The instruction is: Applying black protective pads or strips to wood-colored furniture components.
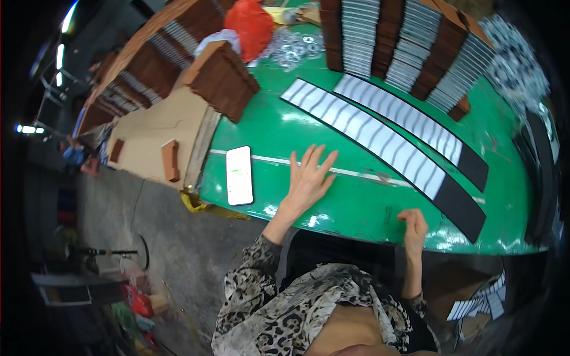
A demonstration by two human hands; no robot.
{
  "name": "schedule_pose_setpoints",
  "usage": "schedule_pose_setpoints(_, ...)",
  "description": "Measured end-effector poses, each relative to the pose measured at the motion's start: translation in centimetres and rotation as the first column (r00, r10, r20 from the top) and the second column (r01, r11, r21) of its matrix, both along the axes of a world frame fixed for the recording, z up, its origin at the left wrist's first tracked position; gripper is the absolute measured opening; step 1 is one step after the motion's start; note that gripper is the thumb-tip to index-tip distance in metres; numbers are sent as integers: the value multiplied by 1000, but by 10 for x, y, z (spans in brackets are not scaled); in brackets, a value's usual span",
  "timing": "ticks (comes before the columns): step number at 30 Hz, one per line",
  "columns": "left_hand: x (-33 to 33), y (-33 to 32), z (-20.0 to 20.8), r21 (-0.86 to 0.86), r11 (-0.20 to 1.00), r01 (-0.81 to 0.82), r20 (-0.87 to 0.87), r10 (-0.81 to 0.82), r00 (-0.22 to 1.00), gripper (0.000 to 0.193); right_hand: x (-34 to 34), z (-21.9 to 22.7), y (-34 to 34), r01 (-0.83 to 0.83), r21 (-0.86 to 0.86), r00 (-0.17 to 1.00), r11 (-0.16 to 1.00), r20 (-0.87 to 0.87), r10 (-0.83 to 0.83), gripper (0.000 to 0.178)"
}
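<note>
My left hand [307, 181] lies over the green table, palm down with its fingers spread and holding nothing. To its left is a phone [239, 176] with a bright white screen. My right hand [414, 224] is near the front edge of the table, fingers curled closed; whatever is inside them, if anything, is hidden. Beyond the right hand lie two curved black strips, each with a white wavy-striped section: the nearer strip [380, 145] and the farther strip [409, 115]. Neither hand touches the strips.
Tall stacks of brown and silvery pieces [409, 44] stand at the back. Clear plastic rings [291, 48] and a red bag [249, 26] sit to their left. Cardboard [160, 133] with more brown stacks adjoins the left side. Black curved pieces [537, 178] lie at the right edge.
</note>
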State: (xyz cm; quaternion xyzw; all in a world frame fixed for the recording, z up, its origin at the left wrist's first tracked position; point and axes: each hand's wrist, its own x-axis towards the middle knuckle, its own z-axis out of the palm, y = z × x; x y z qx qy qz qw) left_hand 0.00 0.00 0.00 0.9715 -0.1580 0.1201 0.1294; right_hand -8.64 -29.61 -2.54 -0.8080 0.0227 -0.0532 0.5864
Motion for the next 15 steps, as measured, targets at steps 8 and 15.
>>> schedule_pose_setpoints(8,116,138,81,-102,956,-274,489,288,824,52,2,-23,-4,105,169,989,980,87,-121,18)
schedule_pose_setpoints(15,172,214,158,10,737,-676,498,583,642,68,2,-24,-8,97,104,992,990,74,-105,15)
